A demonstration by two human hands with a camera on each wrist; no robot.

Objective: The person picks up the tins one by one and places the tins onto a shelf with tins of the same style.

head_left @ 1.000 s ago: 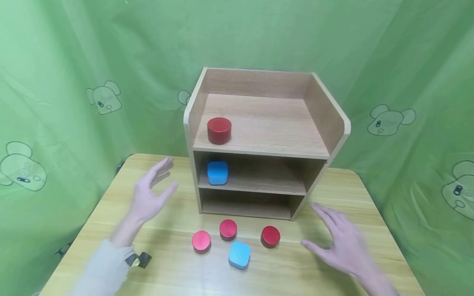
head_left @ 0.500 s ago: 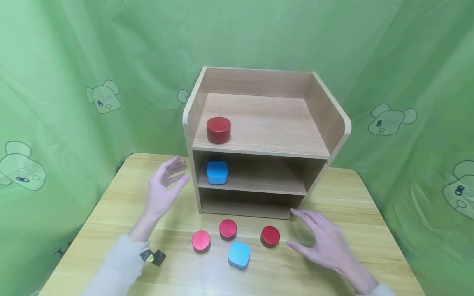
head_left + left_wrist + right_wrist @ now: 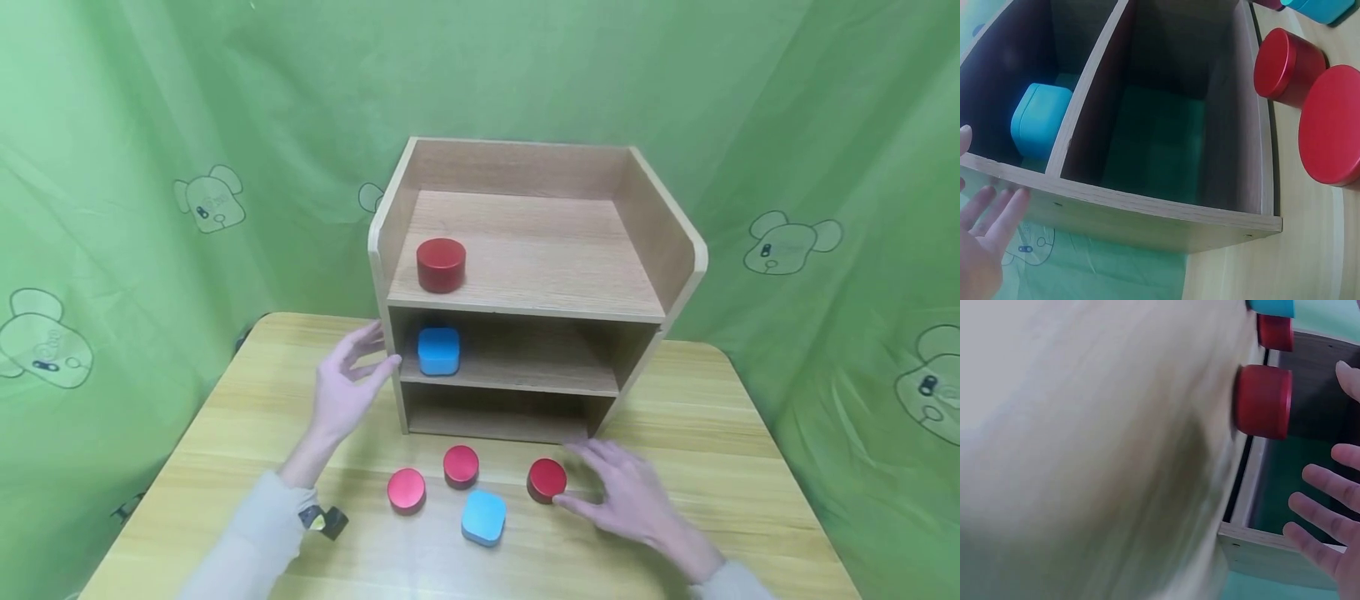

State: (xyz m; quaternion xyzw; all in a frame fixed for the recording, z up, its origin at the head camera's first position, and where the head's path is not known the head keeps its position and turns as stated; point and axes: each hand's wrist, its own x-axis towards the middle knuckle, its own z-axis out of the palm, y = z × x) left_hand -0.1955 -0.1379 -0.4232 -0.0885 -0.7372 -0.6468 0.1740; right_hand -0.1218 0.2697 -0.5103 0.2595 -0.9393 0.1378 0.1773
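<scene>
My left hand (image 3: pixel 345 387) is at the left side panel of a small wooden shelf unit (image 3: pixel 525 310). Its thumb lies near the panel's front edge; in the left wrist view the straight fingers (image 3: pixel 1007 219) lie along the outer side. Inside, the middle shelf bears a blue rounded-square tin (image 3: pixel 438 351), close to that hand. My right hand (image 3: pixel 626 496) hovers with spread fingers beside a dark red round tin (image 3: pixel 547 480), thumb tip right at its edge in the head view. The right wrist view has this red tin (image 3: pixel 1264 401) standing apart from the extended fingers (image 3: pixel 1319 512).
Two more red round tins (image 3: pixel 407 490) and a blue rounded-square tin (image 3: pixel 483 517) stand on the wooden table (image 3: pixel 750 467) before the unit. A larger red round tin (image 3: pixel 441 265) sits on the top shelf, at the left. Green curtain (image 3: pixel 525 67) surrounds the table.
My left hand has moved right, up to the unit's left panel. My right hand has moved left, from beyond the unit's right side to the rightmost red tin. The tins stay put.
</scene>
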